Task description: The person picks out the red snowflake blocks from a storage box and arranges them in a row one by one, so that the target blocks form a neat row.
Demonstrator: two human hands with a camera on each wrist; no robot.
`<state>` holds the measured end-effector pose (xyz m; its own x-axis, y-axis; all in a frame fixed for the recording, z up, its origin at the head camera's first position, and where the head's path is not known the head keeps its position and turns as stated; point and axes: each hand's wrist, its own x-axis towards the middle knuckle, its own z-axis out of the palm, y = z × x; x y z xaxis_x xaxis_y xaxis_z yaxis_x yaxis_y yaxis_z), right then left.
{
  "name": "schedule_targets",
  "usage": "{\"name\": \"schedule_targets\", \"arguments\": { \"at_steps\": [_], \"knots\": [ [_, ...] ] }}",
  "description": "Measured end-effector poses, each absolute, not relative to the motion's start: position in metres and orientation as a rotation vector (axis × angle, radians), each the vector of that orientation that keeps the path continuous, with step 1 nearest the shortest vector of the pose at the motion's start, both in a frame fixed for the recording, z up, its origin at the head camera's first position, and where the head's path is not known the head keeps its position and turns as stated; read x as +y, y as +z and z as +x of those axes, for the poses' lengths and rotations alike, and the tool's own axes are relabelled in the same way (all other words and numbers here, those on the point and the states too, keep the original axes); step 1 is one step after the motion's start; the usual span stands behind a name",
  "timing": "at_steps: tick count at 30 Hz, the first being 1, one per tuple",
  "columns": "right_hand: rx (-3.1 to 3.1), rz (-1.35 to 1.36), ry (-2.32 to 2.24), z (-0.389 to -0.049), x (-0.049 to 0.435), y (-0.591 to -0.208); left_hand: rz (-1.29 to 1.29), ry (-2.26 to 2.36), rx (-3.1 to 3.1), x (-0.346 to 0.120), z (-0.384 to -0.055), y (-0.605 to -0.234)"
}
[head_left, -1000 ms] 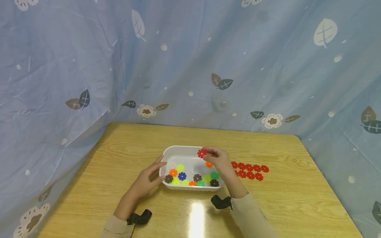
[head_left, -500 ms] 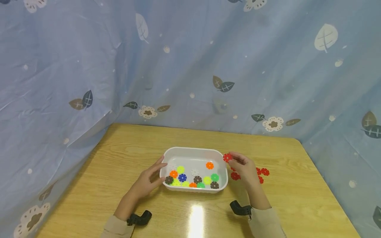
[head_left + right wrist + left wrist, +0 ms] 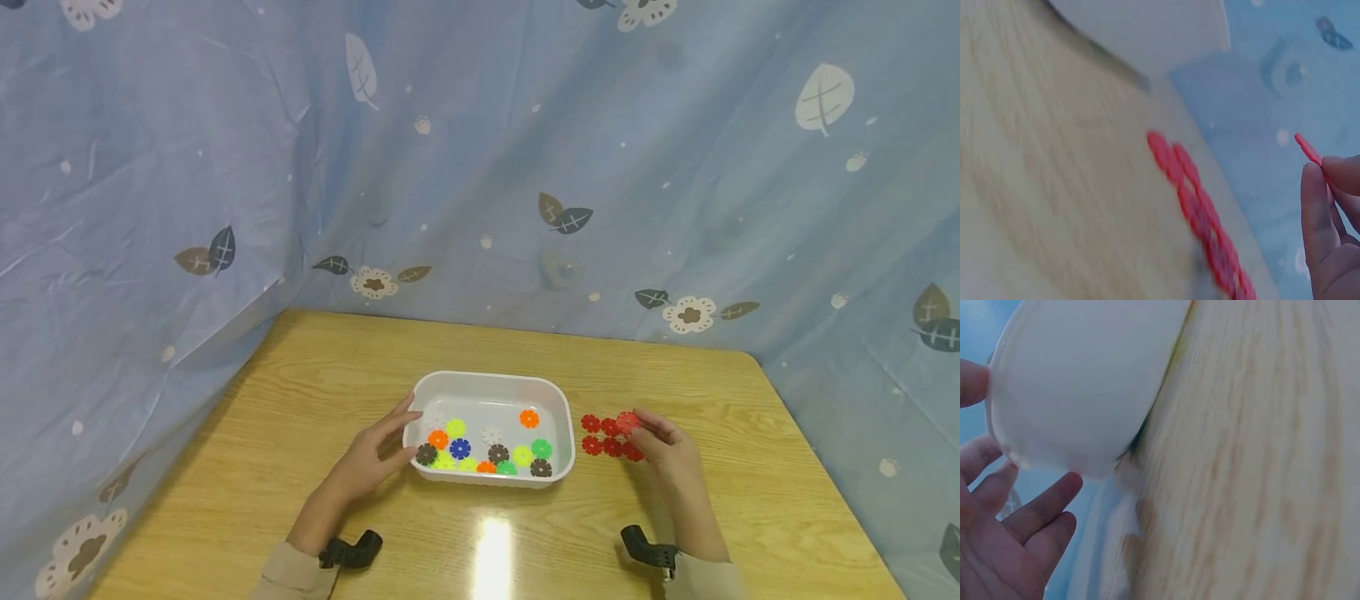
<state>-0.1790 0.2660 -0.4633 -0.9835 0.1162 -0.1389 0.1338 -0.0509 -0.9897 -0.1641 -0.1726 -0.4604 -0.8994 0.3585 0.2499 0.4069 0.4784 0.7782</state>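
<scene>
My right hand (image 3: 675, 457) pinches a red snowflake disc (image 3: 627, 422) between thumb and fingers, above the right part of two rows of red discs (image 3: 591, 445) on the table. In the right wrist view the held disc (image 3: 1307, 149) shows edge-on, with the rows of discs (image 3: 1191, 203) running below it. My left hand (image 3: 365, 460) is at the left end of a white plastic tray (image 3: 487, 382), relaxed fingers spread along its rim. The left wrist view shows fingertips (image 3: 972, 384) at the tray wall. Part of the red rows is hidden behind the right hand.
Inside the tray lie several discs, among them an orange disc (image 3: 528, 418), a blue disc (image 3: 460, 448) and a green disc (image 3: 542, 448). The wooden table (image 3: 375, 350) ends against a blue patterned curtain (image 3: 480, 167) at the back and sides.
The right hand has carried the red disc from over the tray rightward, out past the rim, to above the red rows. The left hand stays at the tray's left end.
</scene>
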Motion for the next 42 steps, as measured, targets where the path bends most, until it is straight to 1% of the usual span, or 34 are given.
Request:
{"name": "schedule_targets", "arguments": {
  "at_steps": [5, 13, 20, 23, 26, 32, 42],
  "knots": [
    [2.14, 0.383, -2.29, -0.174, 0.285, -0.47, -0.67, -1.436, -2.668, -0.172, -0.162, -0.461],
    [2.184, 0.667, -2.24, -0.169, 0.309, -0.477, -0.674, -1.449, -2.673, -0.172, -0.161, -0.462],
    [1.979, 0.814, -2.405, -0.17, 0.32, -0.482, -0.673, -1.46, -2.663, -0.171, -0.163, -0.463],
    [2.16, 0.848, -2.257, -0.171, 0.322, -0.486, -0.674, -1.468, -2.656, -0.171, -0.163, -0.463],
    [2.439, 0.869, -1.961, -0.172, 0.323, -0.489, -0.674, -1.483, -2.649, -0.171, -0.162, -0.462],
    [2.714, 0.872, -1.57, -0.17, 0.323, -0.493, -0.696, -1.509, -2.63, -0.172, -0.163, -0.462],
    [2.87, 0.82, -1.397, -0.169, 0.318, -0.495, -0.697, -1.468, -2.652, -0.173, -0.165, -0.461]
  ]
}}
